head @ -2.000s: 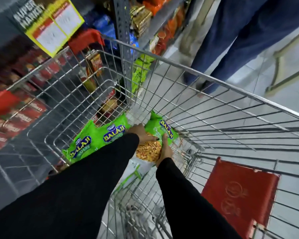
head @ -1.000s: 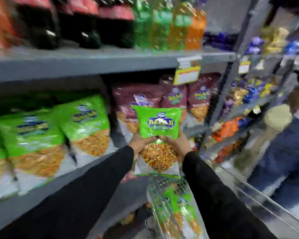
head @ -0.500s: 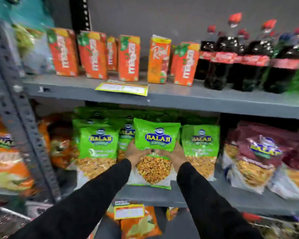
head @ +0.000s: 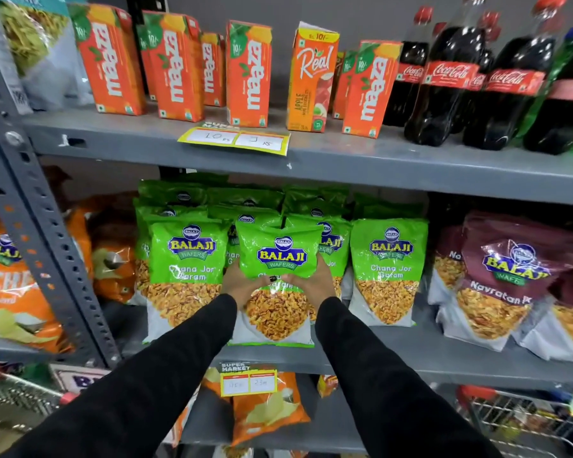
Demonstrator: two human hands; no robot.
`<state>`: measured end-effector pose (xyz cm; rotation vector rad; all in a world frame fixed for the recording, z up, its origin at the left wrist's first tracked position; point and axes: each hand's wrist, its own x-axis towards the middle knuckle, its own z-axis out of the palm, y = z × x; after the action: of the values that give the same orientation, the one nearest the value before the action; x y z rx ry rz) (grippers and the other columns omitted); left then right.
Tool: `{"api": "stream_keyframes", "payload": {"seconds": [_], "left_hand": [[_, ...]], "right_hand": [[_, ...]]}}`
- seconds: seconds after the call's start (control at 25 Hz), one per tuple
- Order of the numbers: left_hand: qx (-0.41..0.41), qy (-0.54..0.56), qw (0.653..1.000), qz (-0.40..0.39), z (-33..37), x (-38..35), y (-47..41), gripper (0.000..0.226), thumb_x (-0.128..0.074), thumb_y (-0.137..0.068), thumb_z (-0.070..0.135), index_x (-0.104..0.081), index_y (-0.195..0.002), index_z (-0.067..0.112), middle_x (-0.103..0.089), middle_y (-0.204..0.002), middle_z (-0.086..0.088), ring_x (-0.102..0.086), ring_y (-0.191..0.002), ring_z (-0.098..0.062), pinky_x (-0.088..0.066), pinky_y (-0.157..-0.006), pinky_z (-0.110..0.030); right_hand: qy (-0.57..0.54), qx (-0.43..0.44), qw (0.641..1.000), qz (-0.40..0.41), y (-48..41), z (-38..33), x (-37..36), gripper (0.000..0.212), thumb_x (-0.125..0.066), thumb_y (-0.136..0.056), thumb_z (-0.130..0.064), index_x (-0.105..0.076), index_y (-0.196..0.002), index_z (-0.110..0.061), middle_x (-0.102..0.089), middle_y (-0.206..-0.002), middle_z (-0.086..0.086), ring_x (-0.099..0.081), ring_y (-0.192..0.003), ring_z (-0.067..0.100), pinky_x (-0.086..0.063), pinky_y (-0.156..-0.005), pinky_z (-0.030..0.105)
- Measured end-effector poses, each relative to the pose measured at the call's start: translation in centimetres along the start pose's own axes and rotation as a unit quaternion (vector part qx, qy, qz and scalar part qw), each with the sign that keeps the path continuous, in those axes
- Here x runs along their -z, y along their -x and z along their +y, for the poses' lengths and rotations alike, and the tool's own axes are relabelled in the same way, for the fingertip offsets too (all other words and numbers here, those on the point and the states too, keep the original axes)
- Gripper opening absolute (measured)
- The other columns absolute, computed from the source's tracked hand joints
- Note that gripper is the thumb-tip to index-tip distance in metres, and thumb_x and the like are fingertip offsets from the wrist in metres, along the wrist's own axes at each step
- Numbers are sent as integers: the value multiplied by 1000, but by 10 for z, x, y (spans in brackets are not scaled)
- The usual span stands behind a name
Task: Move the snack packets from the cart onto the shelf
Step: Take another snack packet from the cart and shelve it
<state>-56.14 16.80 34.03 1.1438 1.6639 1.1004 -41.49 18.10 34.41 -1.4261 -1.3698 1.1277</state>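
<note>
Placing is the step in hand: a green plastic snack packet (head: 280,256) with a clear window showing orange-yellow contents is held upright at the front of the grey metal middle shelf (head: 411,355), in the gap between two standing packets of the same kind, the left neighbour packet (head: 187,276) and the right neighbour packet (head: 388,272). The left hand (head: 237,280) and the right hand (head: 313,282) are both closed on the packet at mid-height, one on each side edge, with the thumbs meeting across its front; the black sleeves (head: 166,371) cover both arms to the wrist. The lower edge of the packet appears to sit at or just above the shelf surface; contact cannot be confirmed from this view. More green packets stand in rows behind it. A corner of the wire cart (head: 523,421) shows at lower right, and its contents cannot be made out. The next move, by judgement, calls for settling the base flat on the shelf, aligning the packet face with its neighbours, checking that it stands without leaning, and then releasing both hands together. A soft, air-filled bag of this kind may tip forward if released early.
</note>
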Motion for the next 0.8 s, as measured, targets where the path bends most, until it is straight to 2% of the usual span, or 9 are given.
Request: {"api": "stream_keyframes", "payload": {"seconds": [0.2, 0.36, 0.48, 0.6, 0.68, 0.8], "left_hand": [[-31, 8, 999, 44, -3, -8, 7, 91, -74, -76, 9, -16, -147, 6, -25, -154, -17, -26, -141, -31, -26, -115, -42], [-62, -3, 994, 95, 0, -17, 13, 86, -76, -72, 4, -24, -141, 6, -38, -146, -17, -37, -135, -30, -33, -114, -43], [-113, -86, 982, 129, 4, -25, 17, 101, -78, -69, 6, -13, -146, 9, -25, -151, -19, -25, -141, -32, -27, -118, -43], [-180, -215, 942, 186, 9, -41, 27, 104, -75, -73, 12, -3, -149, 8, -8, -157, -18, -9, -145, -33, -18, -118, -43], [-249, -226, 920, 202, 15, -64, 40, 96, -73, -73, 14, -13, -147, 5, -12, -156, -18, -10, -145, -35, -17, -117, -47], [-323, -203, 911, 154, 23, -124, 64, 82, -72, -69, 13, -31, -140, -1, -26, -151, -22, -22, -140, -39, -23, -113, -51]], "right_hand": [[13, 15, 1000, 15, 1, 1, -3, 97, -76, -71, -17, -14, -145, -9, -20, -155, 12, -18, -143, 26, -20, -115, 37], [78, 43, 993, 71, 3, 2, -11, 85, -76, -71, -16, -25, -139, -6, -38, -147, 16, -35, -136, 28, -33, -108, 37], [88, 58, 990, 94, 8, 4, -9, 76, -77, -71, -15, -32, -132, -10, -47, -140, 13, -44, -129, 27, -39, -103, 39], [61, 61, 990, 107, 14, 1, 12, 71, -78, -69, -18, -37, -128, -15, -58, -116, 9, -56, -107, 25, -48, -91, 39], [56, 68, 987, 136, 21, 1, 43, 65, -76, -71, -21, -40, -125, -15, -55, -97, 3, -56, -88, 22, -47, -80, 36], [53, 61, 973, 217, 35, 14, 111, 56, -74, -72, -24, -45, -119, -13, -52, -82, -3, -56, -78, 23, -47, -76, 38]]}}
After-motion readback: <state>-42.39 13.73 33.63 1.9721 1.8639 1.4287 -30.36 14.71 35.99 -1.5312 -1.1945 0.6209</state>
